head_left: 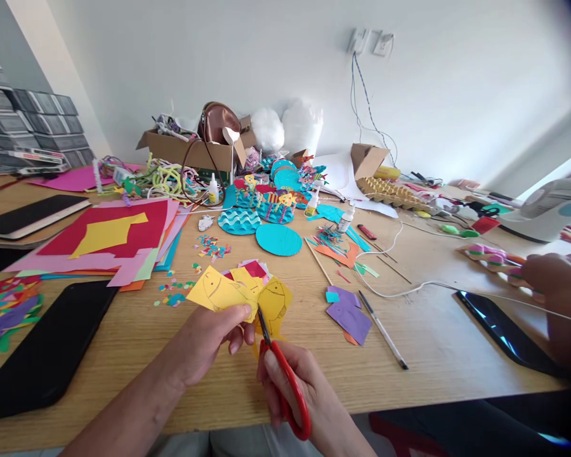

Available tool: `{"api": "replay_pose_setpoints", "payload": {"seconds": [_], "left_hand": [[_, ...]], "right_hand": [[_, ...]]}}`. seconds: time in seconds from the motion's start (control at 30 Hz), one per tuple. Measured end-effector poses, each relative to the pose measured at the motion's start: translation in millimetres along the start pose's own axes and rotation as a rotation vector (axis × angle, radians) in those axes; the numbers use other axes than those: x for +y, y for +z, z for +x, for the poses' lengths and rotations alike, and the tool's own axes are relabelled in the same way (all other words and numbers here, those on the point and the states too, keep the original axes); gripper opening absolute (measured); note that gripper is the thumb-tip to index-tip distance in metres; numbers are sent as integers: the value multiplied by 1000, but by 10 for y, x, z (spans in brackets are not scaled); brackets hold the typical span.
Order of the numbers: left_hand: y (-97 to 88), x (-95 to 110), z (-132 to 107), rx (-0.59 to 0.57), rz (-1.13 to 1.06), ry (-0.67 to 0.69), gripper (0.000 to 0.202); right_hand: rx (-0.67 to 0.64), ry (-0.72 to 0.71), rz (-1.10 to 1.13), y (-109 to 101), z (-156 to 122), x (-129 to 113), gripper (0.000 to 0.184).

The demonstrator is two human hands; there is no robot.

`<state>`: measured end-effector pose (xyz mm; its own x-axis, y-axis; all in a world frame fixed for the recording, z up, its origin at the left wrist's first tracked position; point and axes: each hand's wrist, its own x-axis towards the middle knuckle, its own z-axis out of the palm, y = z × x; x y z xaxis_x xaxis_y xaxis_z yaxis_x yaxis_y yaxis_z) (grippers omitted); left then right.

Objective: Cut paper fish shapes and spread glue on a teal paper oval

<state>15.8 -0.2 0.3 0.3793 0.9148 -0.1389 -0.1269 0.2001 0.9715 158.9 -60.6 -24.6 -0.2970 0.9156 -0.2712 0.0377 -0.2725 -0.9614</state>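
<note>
Item: yellow paper sheet [221, 292], drawn with fish outlines, held just above the bench [433, 339] near its front edge, mid-view. Left hand [209, 339]: fingers pinched closed on the sheet's lower edge, thumb on top. Right hand [314, 397]: fingers closed through the red loops of the scissors [290, 381], with the blade tips at the sheet's bottom edge beside the right-hand fish; how far the blades part cannot be told. Step in hand, as judged: cutting out a fish along its drawn line, the cut barely begun. The next move calls for turning the sheet so the outline feeds into the blades, with short snips on the curve. Nearby: purple paper scraps [349, 317], pen [383, 330], teal paper disc [278, 240], black tablet [47, 349]. Co-worker's hand [552, 279] at far right, well apart.
</note>
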Motion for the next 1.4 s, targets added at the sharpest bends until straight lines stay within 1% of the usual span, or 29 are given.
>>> {"api": "replay_pose_setpoints", "payload": {"seconds": [0.3, 0.47, 0.77, 1.07, 1.27, 1.4], "left_hand": [[23, 1, -16, -28, -31, 0, 15], [26, -14, -20, -24, -49, -16, 15], [30, 2, -11, -36, -36, -16, 17], [-3, -24, 2, -55, -6, -23, 21], [-25, -21, 7, -60, 0, -34, 16], [-23, -27, 12, -81, 39, -33, 18]], "right_hand": [[14, 15, 24, 3, -2, -1, 54], [4, -17, 39, -4, -21, 22, 50], [45, 40, 8, 0, -24, -35, 57], [32, 11, -7, 5, -17, 0, 54], [17, 3, -3, -13, -19, 53, 52], [12, -7, 4, -25, -25, 78, 49]]}}
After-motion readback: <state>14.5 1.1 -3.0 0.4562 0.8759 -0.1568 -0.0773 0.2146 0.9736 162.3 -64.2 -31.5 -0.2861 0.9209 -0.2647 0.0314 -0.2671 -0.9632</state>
